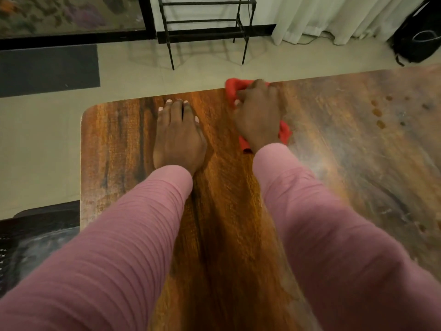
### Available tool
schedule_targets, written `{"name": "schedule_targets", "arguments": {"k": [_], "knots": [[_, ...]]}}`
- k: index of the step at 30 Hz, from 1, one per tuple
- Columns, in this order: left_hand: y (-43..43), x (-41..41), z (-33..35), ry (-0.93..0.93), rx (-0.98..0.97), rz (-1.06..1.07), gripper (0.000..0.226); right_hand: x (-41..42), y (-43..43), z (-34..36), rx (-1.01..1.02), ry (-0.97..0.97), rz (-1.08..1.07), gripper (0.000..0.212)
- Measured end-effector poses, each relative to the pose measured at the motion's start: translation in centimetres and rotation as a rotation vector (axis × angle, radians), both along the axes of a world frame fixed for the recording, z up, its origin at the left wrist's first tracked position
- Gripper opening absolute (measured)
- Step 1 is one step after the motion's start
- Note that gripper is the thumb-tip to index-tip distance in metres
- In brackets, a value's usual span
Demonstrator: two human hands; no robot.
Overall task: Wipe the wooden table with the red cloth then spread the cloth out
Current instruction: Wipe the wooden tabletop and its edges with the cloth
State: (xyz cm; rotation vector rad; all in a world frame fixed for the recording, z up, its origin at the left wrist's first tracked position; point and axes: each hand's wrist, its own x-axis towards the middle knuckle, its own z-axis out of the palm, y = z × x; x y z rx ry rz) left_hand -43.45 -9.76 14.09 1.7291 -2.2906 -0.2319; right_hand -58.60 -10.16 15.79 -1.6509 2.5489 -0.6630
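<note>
The wooden table (114,144) fills the lower and right part of the head view, its rounded far-left corner visible. A bunched red cloth (232,88) lies at the table's far edge, mostly hidden under my right hand (259,115), whose curled fingers grip it; red folds poke out beyond the fingers and beside the wrist. My left hand (177,137) rests flat on the wood to the left of the cloth, fingers straight and holding nothing. Pink sleeves cover both forearms.
Beyond the table's far edge is pale floor with a dark mat (47,68) at left, a black metal frame stand (205,27), white curtains (334,17) and a black bag (417,41) at right. A dark chair (35,235) sits left of the table. Small dark spots mark the table's right side.
</note>
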Motion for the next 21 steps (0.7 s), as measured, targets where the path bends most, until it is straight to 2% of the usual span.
{"name": "schedule_targets", "arguments": {"k": [2,4,6,10,12,14,18,19,21], "knots": [[0.0,0.0,0.0,0.006,0.006,-0.002,0.049,1.7,1.2,-0.3,-0.007,0.014,0.229,0.024],[0.0,0.2,0.0,0.006,-0.001,-0.006,0.049,1.1,1.8,-0.2,0.000,0.056,0.349,0.026],[-0.1,0.4,0.0,0.007,-0.011,-0.010,0.049,-1.3,2.0,-0.1,0.025,0.091,0.257,0.027],[-0.2,0.1,-0.2,0.009,-0.020,-0.024,0.049,-5.3,1.9,0.5,0.039,0.016,-0.137,0.026],[-0.4,-0.1,-0.3,0.021,-0.010,-0.013,0.049,-4.4,1.7,0.6,0.033,-0.027,-0.197,0.026],[-0.3,-0.2,-0.3,0.021,-0.004,-0.013,0.049,-2.1,2.2,0.4,0.037,-0.025,-0.121,0.026],[-0.2,-0.1,-0.3,0.013,0.006,0.009,0.050,1.8,4.6,-0.3,0.016,0.032,0.241,0.027],[-0.1,0.0,-0.2,0.012,-0.002,0.014,0.050,1.3,4.9,-0.2,0.024,0.055,0.270,0.027],[0.0,0.2,-0.1,0.003,-0.013,0.021,0.049,-1.3,4.9,0.1,0.044,0.069,0.179,0.027]]}}
